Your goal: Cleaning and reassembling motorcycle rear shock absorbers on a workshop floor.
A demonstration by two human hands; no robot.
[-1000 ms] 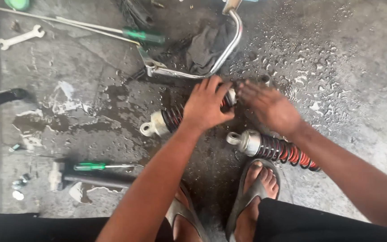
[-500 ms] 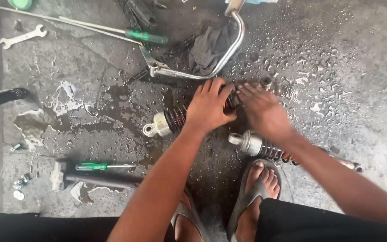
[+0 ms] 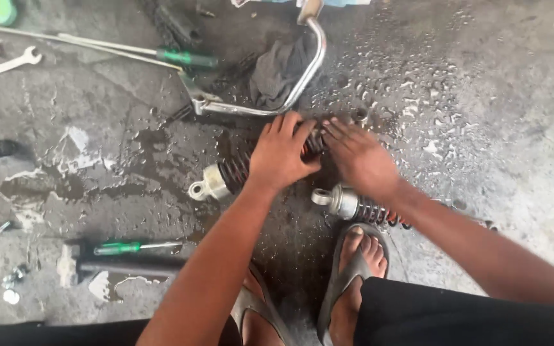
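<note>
At mid-frame we grip a shock absorber (image 3: pixel 229 174) (dark coil spring, silver eyelet end pointing lower left) on wet concrete, our left hand (image 3: pixel 281 156) wrapped around it, our right hand (image 3: pixel 361 160) pressing its far end.

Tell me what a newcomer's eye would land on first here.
Both hands meet at the centre of the wet concrete floor: the left hand grips a coil-spring shock absorber while the right hand presses on its far end. A second shock absorber lies just below, by the sandalled right foot. A bent chrome bar lies above them.
</note>
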